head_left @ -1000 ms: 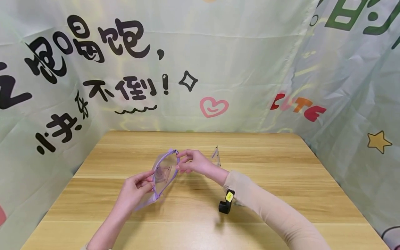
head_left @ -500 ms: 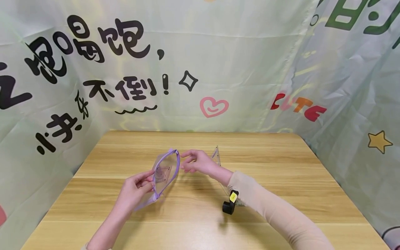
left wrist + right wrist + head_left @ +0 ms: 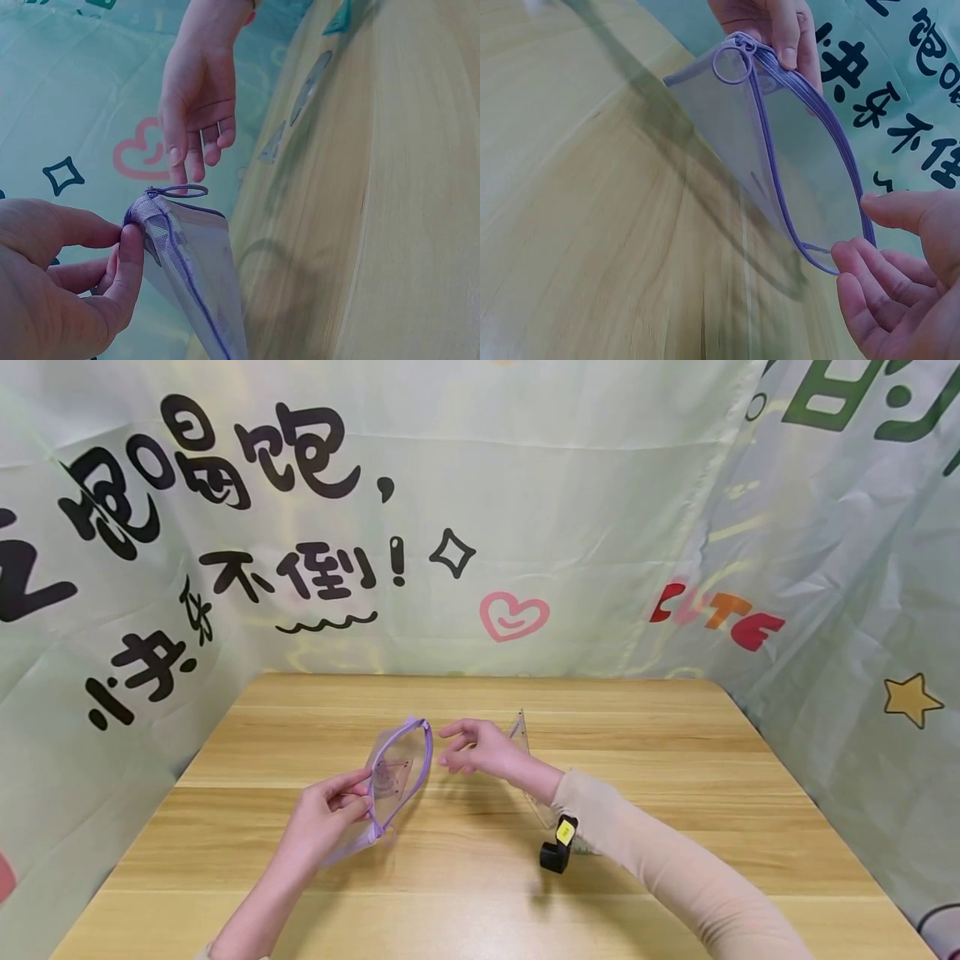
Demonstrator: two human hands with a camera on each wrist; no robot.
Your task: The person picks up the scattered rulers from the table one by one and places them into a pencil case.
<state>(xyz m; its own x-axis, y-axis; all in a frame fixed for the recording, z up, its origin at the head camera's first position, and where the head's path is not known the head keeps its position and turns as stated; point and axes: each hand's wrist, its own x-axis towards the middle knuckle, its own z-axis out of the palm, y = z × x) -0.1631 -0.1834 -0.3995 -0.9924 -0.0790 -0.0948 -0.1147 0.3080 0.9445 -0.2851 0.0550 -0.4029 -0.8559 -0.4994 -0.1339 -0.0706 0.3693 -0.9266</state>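
Observation:
My left hand (image 3: 322, 814) pinches the near side of a translucent zipper pouch (image 3: 727, 124) with purple zipper edging. The pouch hangs tilted above the table with its mouth spread wide. Through its wall shows a clear triangular set square (image 3: 403, 771) with small holes. In the right wrist view a ring-shaped zipper pull (image 3: 733, 66) hangs at the end of the zipper by the left fingers. My right hand (image 3: 483, 750) is just beyond the far end of the mouth, its fingers relaxed and holding nothing.
A clear triangular ruler (image 3: 521, 727) lies behind my right wrist, and another clear piece (image 3: 585, 850) is partly hidden under the sleeve. In the left wrist view a clear rounded piece (image 3: 309, 88) lies on the wooden table (image 3: 637, 718). Printed cloth surrounds the table's back and sides.
My right hand has let go of the far end of the pouch mouth and drawn back slightly to the right. The left hand and pouch have stayed in place.

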